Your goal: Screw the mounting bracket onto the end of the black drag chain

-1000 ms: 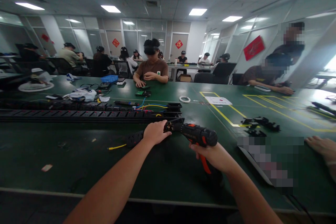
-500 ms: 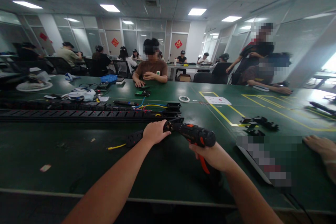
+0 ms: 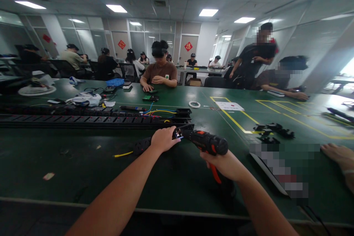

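Observation:
My right hand (image 3: pixel 219 164) grips a black and orange cordless drill (image 3: pixel 208 142) by its handle, with its front end pointing left. My left hand (image 3: pixel 163 138) is closed around a black power strip (image 3: pixel 141 146) just above the table. The drill's tip meets the end of the strip beside my left thumb, where a small light patch shows; the exact contact is too small to make out. A yellow wire (image 3: pixel 123 154) sticks out at the strip's left end. Beyond my left hand lie long black socket strips (image 3: pixel 91 120) with coloured wires at their right end.
The green table (image 3: pixel 105 184) bears black plastic clips (image 3: pixel 276 131) and a tablet-like device (image 3: pixel 269 175) at right. A co-worker's hand (image 3: pixel 337 156) rests near the right edge. Farther back are a white tape roll (image 3: pixel 194 104), a paper sheet (image 3: pixel 229 106) and a blue basket (image 3: pixel 115 82).
Both my hands, the drill and the strip stay nearly in place. A light patch near the drill's tip looks brighter. In the background, the standing person has shifted left.

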The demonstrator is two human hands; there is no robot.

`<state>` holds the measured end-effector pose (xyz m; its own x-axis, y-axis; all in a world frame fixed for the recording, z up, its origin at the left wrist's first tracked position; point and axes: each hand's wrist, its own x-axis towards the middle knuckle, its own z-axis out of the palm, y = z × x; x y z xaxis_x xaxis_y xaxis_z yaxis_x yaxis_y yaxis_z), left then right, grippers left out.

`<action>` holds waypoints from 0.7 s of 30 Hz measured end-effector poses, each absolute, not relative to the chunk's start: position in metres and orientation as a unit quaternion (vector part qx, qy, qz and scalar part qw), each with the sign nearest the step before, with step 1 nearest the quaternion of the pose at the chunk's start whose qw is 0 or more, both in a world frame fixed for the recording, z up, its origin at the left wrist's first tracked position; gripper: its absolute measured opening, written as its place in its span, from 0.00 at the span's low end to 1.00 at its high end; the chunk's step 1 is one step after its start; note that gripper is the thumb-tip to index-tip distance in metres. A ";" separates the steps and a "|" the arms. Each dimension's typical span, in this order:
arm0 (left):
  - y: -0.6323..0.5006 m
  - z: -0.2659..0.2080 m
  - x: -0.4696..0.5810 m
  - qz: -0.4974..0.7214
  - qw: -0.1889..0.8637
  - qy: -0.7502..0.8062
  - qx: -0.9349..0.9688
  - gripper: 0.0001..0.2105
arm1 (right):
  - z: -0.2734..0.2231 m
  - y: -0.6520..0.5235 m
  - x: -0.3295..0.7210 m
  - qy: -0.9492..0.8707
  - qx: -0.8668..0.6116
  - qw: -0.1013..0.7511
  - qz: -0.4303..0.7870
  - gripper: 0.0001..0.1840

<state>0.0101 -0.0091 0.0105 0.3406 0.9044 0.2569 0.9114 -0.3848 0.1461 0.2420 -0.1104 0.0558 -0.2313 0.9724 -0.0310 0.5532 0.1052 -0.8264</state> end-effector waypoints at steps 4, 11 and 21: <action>-0.009 0.009 0.010 -0.145 0.015 -0.554 -0.819 0.30 | 0.055 -0.110 0.243 -0.690 -0.551 0.278 0.378 0.11; -0.007 0.008 0.010 -0.151 0.020 -0.549 -0.822 0.30 | 0.055 -0.110 0.242 -0.687 -0.563 0.274 0.370 0.11; -0.006 0.007 0.009 -0.155 0.021 -0.552 -0.819 0.31 | 0.054 -0.111 0.240 -0.690 -0.505 0.309 0.416 0.12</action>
